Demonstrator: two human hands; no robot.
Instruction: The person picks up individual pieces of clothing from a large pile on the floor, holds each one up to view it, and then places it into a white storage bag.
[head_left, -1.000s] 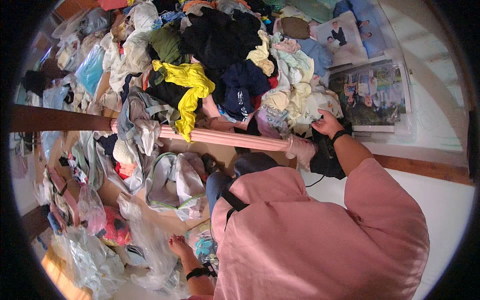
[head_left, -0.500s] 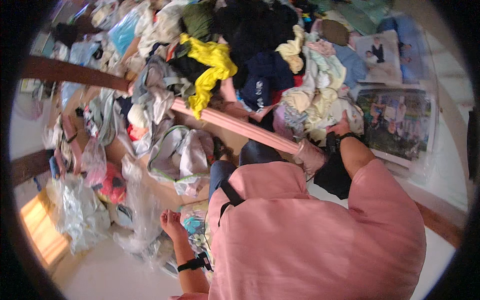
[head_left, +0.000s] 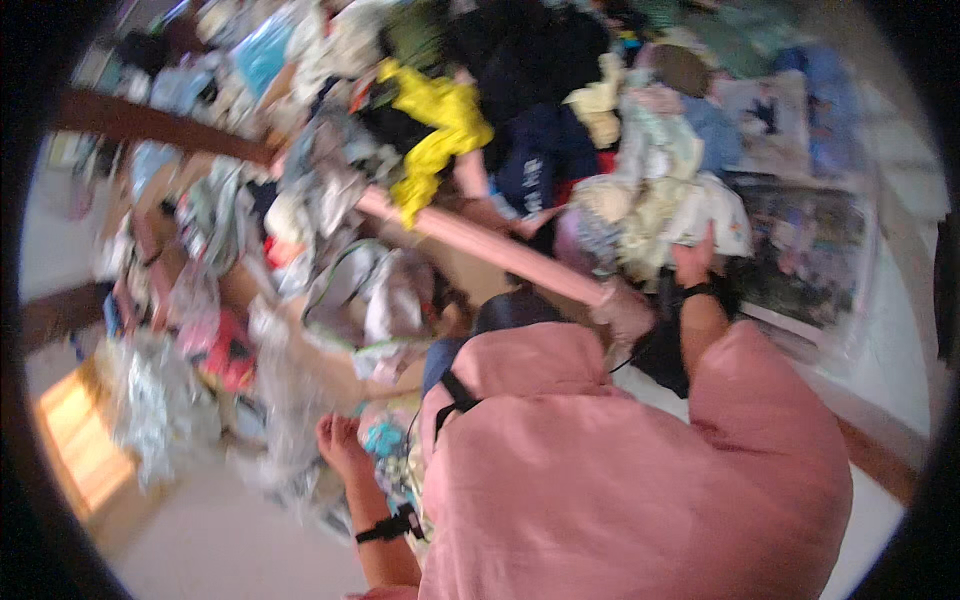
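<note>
My right hand (head_left: 693,262) reaches into the right end of the clothes pile, its fingers closed on the lower edge of a white cloth (head_left: 712,217) with small dark marks. Motion blur softens the grip. Pale yellow and cream clothes (head_left: 640,235) lie against that cloth on its left. Low on the left, my left hand (head_left: 342,445) hangs with curled fingers and nothing visible in them. Beside it is a flowered fabric (head_left: 385,440), partly covered by my pink top.
A pink rail (head_left: 490,248) slants across in front of me, with a yellow cloth (head_left: 435,130) over it. Clear plastic bags (head_left: 160,410) lie at left. A framed photo (head_left: 805,250) stands at right. Dark clothes (head_left: 525,60) heap at the back.
My right hand has come slightly lower, and the white cloth has shifted and bunched above its fingers. The left hand stays nearly in place. The whole view has moved a little.
</note>
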